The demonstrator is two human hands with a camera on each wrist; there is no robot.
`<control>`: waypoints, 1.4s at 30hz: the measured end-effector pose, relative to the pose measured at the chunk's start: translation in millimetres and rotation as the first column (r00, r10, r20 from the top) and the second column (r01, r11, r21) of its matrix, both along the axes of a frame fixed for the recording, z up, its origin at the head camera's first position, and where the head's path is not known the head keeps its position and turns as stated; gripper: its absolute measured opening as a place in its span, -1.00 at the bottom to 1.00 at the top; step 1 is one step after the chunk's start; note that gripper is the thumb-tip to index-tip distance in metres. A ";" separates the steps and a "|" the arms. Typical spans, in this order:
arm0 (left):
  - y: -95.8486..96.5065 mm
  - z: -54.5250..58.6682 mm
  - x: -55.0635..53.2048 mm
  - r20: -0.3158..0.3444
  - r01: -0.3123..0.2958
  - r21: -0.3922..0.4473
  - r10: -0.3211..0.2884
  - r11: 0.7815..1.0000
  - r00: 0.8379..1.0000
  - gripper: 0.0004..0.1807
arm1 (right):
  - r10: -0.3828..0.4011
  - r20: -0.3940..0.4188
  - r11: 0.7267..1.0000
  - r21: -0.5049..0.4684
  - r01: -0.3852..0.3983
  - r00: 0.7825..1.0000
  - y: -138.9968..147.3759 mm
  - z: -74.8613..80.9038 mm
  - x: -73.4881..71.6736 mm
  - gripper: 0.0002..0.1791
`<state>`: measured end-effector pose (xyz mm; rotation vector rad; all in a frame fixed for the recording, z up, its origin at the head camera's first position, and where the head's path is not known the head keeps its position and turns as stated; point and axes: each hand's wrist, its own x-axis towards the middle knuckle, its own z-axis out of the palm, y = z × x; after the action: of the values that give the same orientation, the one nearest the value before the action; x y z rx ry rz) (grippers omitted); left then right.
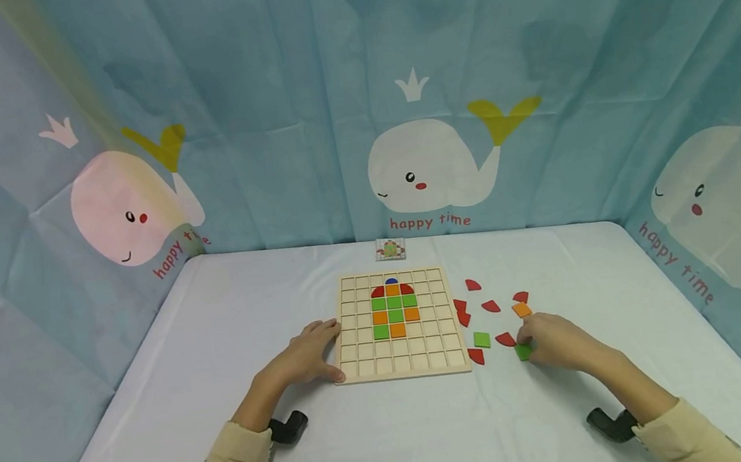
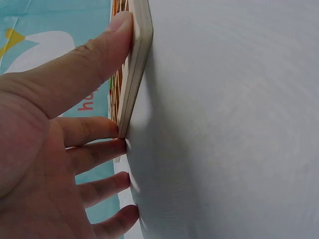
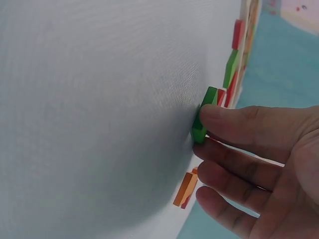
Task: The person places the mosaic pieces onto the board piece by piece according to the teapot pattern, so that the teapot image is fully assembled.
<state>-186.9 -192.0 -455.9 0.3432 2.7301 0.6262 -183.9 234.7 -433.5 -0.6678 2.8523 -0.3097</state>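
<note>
A wooden grid board (image 1: 436,343) lies on the table, with green, orange, red and blue pieces set in its upper middle squares. At its left edge rests my left hand (image 1: 307,354), fingers fairly straight; the left wrist view shows its thumb (image 2: 112,37) on the board's rim (image 2: 135,74). To the right of the board, my right hand (image 1: 557,341) pinches a green square tile (image 3: 204,122) between thumb and fingers, close to the tabletop. An orange tile (image 1: 521,310) lies just beyond that hand.
Several red quarter-round pieces (image 1: 491,306) and another green square (image 1: 482,339) lie scattered right of the board. A small pattern card (image 1: 389,249) sits behind it at the table's back edge. A blue curtain (image 1: 297,186) with whales hangs behind the white table (image 1: 395,449).
</note>
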 end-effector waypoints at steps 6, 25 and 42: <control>-0.3 0.4 0.3 -0.005 0.007 0.004 -0.007 1.000 1.000 0.04 | 0.018 -0.022 1.000 0.001 -0.018 1.000 0.3 0.0 0.8 -0.82; -1.3 5.9 2.7 0.009 0.030 0.007 -0.030 1.000 1.000 0.04 | 0.002 -0.026 1.000 -0.005 -0.002 1.000 3.7 -1.9 1.0 -0.82; -0.4 6.1 2.6 0.006 0.012 0.014 -0.012 1.000 1.000 0.05 | -0.007 0.006 0.996 -0.083 0.007 1.000 -2.8 6.7 -10.2 -0.78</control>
<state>-184.2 -192.4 -449.8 0.3600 2.7169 0.6419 -194.0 231.9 -426.8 -0.6713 2.8501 -0.4332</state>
